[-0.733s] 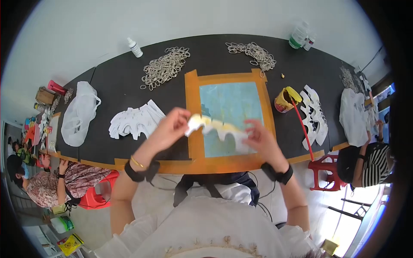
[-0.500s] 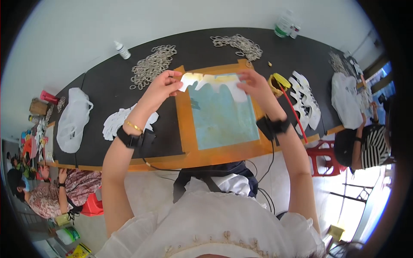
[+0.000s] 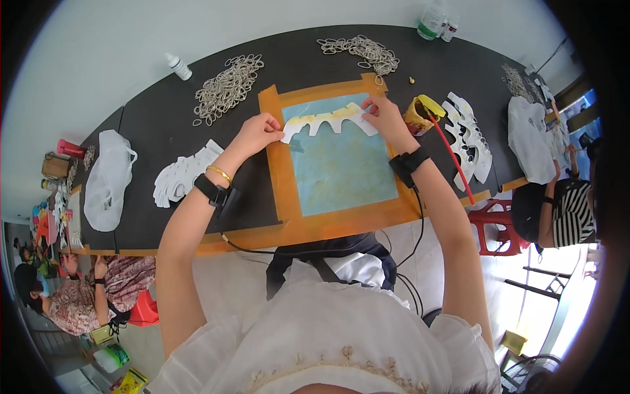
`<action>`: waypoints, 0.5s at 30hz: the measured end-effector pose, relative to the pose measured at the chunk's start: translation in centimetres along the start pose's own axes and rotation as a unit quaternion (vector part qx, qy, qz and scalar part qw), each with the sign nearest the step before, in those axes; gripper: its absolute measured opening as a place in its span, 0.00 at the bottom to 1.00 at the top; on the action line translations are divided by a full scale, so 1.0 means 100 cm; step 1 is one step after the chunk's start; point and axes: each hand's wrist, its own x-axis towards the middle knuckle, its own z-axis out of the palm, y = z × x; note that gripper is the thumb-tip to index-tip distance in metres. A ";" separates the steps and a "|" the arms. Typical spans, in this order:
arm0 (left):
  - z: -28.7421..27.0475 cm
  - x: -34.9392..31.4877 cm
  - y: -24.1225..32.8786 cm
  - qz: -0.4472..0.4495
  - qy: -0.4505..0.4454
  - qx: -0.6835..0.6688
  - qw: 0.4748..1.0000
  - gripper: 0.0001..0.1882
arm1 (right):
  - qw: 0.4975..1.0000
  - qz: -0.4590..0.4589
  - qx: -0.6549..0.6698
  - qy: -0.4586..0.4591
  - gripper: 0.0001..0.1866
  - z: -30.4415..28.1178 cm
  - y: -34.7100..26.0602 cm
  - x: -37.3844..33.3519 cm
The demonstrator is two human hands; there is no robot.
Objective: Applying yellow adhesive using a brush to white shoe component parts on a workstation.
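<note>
A white paper-like strip (image 3: 333,121) with a scalloped lower edge and a yellowish smear along its upper edge is held stretched out over a light blue sheet (image 3: 344,180). My left hand (image 3: 262,133) pinches its left end between thumb and fingers. My right hand (image 3: 384,118) grips the right end in the same way. The blue sheet is framed by wide orange tape (image 3: 283,187) on the dark table. Whether the strip's middle touches the sheet I cannot tell. Beside my left forearm lies a fanned stack of white cut pieces (image 3: 180,176), partly hidden by the arm.
Right of the sheet stand a yellow-rimmed pot (image 3: 420,117) with a red stick (image 3: 453,157) and more scalloped white pieces (image 3: 468,141). Behind lie two heaps of metal-grey rings (image 3: 228,90) and several bottles (image 3: 178,67). A plastic bag (image 3: 108,180) is at left. People sit at both sides.
The strip, held slanted and partly overlapping my fingers before, now lies stretched more evenly between both hands, its full scalloped outline showing. The whole view has shifted slightly.
</note>
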 end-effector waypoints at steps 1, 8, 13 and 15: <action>0.000 -0.001 -0.003 0.003 -0.013 -0.018 1.000 0.14 | 1.000 0.006 0.000 -0.010 0.11 -0.001 -0.001 0.000; 0.007 0.002 -0.004 0.018 -0.043 -0.014 0.999 0.11 | 0.986 -0.131 -0.086 0.062 0.10 0.017 -0.043 -0.010; 0.007 -0.002 -0.003 0.031 -0.043 -0.027 0.998 0.11 | 0.978 -0.191 0.004 -0.082 0.12 0.052 -0.067 -0.019; 0.015 -0.008 0.001 0.057 0.016 -0.023 0.998 0.10 | 0.981 -0.171 -0.004 -0.094 0.12 0.053 -0.067 -0.014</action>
